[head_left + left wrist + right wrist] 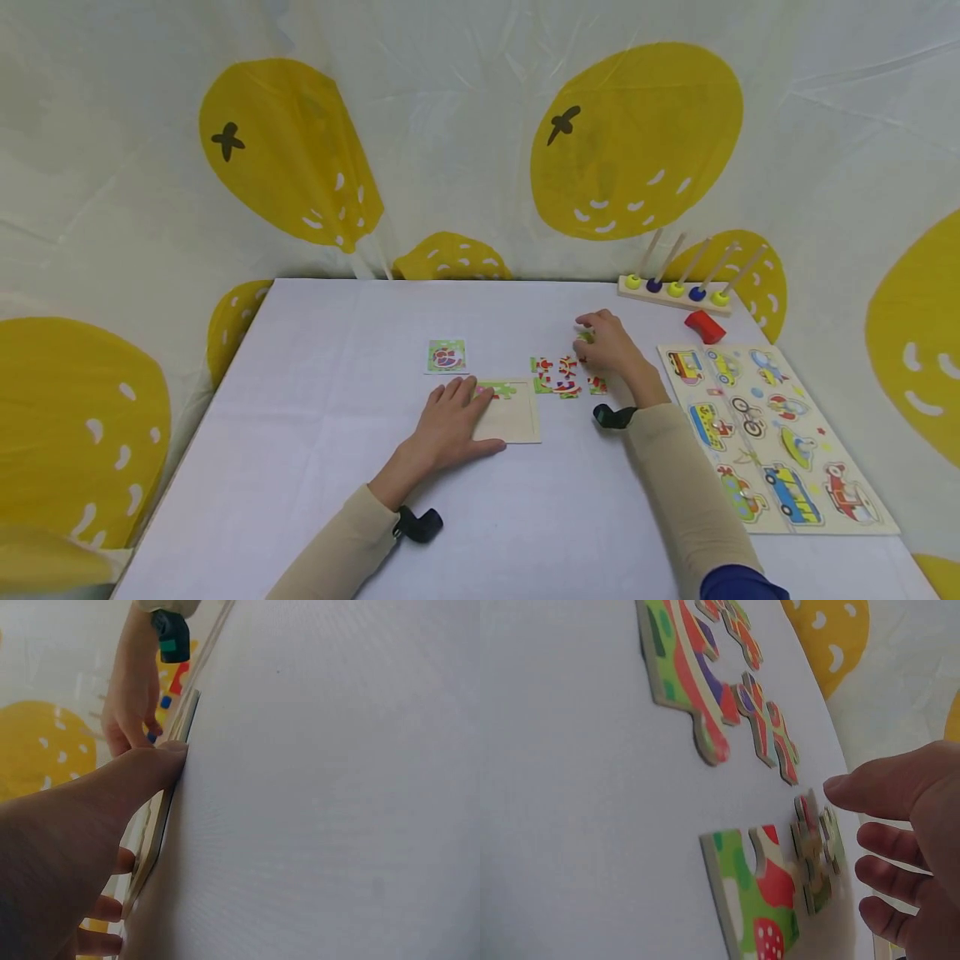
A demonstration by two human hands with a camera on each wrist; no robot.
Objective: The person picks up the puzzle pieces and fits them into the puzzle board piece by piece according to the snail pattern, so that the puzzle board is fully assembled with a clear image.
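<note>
My left hand (448, 427) rests on the left side of a shallow wooden puzzle tray (517, 422), fingers spread and mostly straight, thumb at the near edge. Along the tray's top lie joined green puzzle pieces (510, 389), partly covered by that hand. My right hand (611, 348) hovers by the loose puzzle pieces (543, 383) to the right of the tray. In the right wrist view, its thumb and bent fingers stand apart with nothing between them, close over small jigsaw pieces (816, 881). A larger green-and-red corner piece (739, 892) lies beside them.
Behind the tray lies a small picture card (447, 357). On the right are a wooden vehicle puzzle board (757, 450), a red block (705, 327) and a peg stand (673, 292) with yellow and blue beads. A patterned curtain (465, 125) hangs behind the table.
</note>
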